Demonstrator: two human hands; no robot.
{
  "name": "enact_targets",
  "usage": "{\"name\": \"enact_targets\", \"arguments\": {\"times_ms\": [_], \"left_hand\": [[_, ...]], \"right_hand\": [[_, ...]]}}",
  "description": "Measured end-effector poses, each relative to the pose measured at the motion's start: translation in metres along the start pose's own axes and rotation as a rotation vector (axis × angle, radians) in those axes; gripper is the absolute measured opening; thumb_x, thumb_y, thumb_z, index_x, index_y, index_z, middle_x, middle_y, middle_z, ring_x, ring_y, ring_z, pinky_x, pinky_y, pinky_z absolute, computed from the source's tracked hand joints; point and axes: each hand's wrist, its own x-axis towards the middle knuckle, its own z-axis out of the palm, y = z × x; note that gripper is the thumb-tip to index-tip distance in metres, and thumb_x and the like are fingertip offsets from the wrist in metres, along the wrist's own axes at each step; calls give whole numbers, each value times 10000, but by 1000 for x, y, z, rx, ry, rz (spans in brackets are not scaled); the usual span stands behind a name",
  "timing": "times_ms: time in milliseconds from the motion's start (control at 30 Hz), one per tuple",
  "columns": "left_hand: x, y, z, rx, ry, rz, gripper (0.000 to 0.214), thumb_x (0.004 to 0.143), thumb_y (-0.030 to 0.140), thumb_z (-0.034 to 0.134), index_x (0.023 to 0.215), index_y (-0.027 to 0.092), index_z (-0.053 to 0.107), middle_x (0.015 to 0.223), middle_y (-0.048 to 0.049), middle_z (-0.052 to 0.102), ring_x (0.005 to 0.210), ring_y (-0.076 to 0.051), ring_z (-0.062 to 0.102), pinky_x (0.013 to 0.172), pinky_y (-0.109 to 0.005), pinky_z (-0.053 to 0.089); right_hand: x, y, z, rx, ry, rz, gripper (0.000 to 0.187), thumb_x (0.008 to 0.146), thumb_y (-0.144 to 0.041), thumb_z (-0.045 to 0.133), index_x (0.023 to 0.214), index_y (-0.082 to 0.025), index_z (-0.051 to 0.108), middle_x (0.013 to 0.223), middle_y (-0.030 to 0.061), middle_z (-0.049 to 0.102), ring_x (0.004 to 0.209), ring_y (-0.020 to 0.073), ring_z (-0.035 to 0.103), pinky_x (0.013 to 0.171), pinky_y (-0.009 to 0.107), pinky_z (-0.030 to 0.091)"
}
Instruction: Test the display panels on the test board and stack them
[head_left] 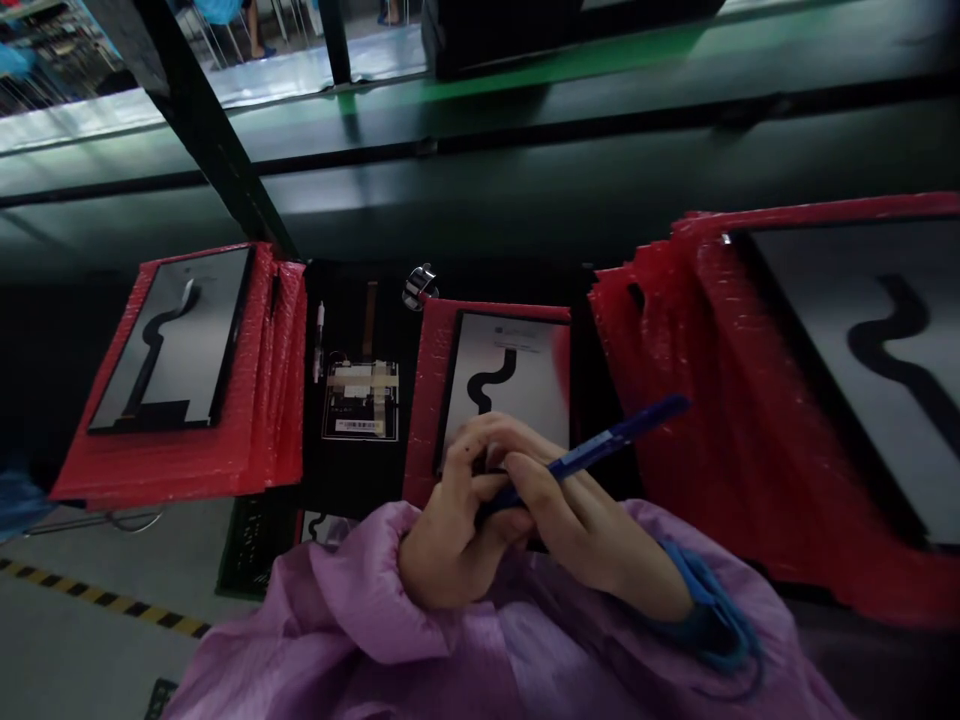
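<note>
A blue pen slants up to the right from the fingers of my right hand, which is closed around it. My left hand presses against the right one with its fingers curled; whether anything is inside them is hidden. Just beyond both hands lies a flat display panel with a grey back and a black curved ribbon cable. My hands cover its lower part. Under the panel is a red bubble-wrap sleeve.
Stacks of red sleeves stand left and right, topped by a left panel and a right panel. Between lie a taped circuit piece, a white pen and a tape roll. A green conveyor runs behind.
</note>
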Motion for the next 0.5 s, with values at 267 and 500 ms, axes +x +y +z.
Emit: {"name": "enact_targets", "arguments": {"times_ms": [267, 500], "left_hand": [[62, 31, -55, 622, -136, 362, 529, 1055, 426, 495, 1529, 213, 401, 1331, -144, 669, 1182, -271, 679, 1026, -430, 559], [142, -16, -123, 1098, 398, 47, 360, 964, 267, 600, 1299, 138, 603, 1355, -193, 594, 1265, -335, 586, 1086, -496, 485]], "right_hand": [[61, 29, -26, -128, 207, -2, 156, 863, -207, 469, 718, -225, 525, 725, 15, 595, 671, 165, 563, 668, 305, 483], [82, 115, -58, -709, 588, 477, 376, 821, -194, 593, 1195, -158, 603, 908, 120, 672, 817, 275, 638, 755, 406, 506]]}}
